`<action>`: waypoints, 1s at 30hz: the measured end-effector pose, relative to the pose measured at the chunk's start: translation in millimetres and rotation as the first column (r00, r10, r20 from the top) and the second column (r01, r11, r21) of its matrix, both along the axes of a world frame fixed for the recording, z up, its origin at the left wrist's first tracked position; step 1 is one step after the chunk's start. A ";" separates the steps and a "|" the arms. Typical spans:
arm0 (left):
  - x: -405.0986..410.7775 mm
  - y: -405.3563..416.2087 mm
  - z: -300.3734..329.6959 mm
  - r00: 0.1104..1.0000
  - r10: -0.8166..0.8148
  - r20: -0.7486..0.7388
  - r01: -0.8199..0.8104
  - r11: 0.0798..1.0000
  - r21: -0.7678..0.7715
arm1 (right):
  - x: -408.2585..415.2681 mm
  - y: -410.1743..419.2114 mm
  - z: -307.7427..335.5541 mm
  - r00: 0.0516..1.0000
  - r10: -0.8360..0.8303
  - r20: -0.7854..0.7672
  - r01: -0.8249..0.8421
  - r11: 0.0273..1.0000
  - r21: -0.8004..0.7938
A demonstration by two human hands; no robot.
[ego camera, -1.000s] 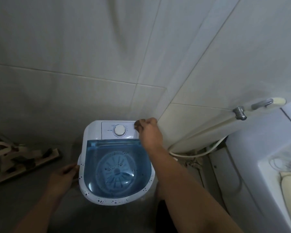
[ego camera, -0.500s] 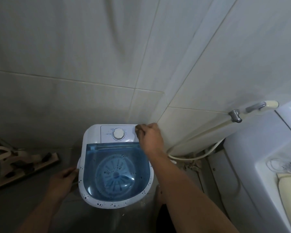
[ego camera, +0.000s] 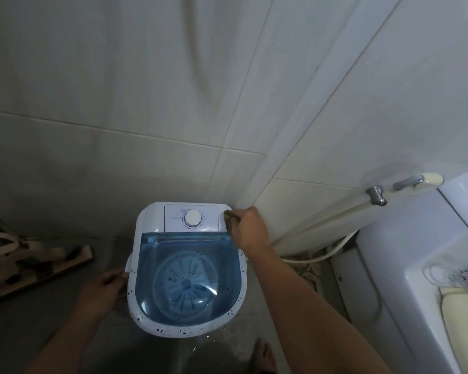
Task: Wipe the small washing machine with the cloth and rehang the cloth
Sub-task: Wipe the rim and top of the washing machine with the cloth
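Your small washing machine (ego camera: 187,268) stands on the floor (ego camera: 52,319) in the corner, its back close to the tiled wall (ego camera: 119,103), and your right hand (ego camera: 247,229) is at its rear right corner, just beside the dial (ego camera: 192,218). The main risk, as I judge it, is at that corner: the gap to the wall looks tight, so a hard sweep could scrape your knuckles on the tile or drag the cloth (ego camera: 229,215) over the dial and turn it. The machine looks light, so a push from the right could also slide it or tip it; your left hand (ego camera: 103,288) is the guard against that, so do not let it go slack. The rim shows dark specks along the front that are not yet wiped, and the hose (ego camera: 322,255) lies on the floor near your right arm, where an elbow swing might catch it. As for pose, your right arm reaches forward across the blue lid (ego camera: 184,276), wrist bent down, fingers closed around a dark wad that I take to be the cloth, only a small edge of it showing. Your left hand is curled against the machine's left side, seemingly gripping a handle there, though the dim light hides the exact hold.
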State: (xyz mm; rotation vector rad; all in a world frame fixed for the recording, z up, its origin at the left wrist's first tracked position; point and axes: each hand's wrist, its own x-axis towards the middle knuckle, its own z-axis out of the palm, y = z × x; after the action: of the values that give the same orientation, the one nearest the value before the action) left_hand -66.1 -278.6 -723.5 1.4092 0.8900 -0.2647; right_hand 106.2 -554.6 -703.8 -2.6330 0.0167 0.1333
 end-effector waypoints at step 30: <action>0.7 -8.6 11.3 0.999 0.037 -0.024 -0.037 0.999 0.018 | -76.2 -41.4 -30.6 0.992 -0.124 0.014 0.113 0.941 0.320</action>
State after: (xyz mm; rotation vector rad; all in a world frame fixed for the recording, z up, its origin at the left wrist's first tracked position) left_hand -65.4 -287.3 -712.2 1.4067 0.9391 -0.2470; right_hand 30.0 -596.0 -734.5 -2.3025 0.1312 0.0444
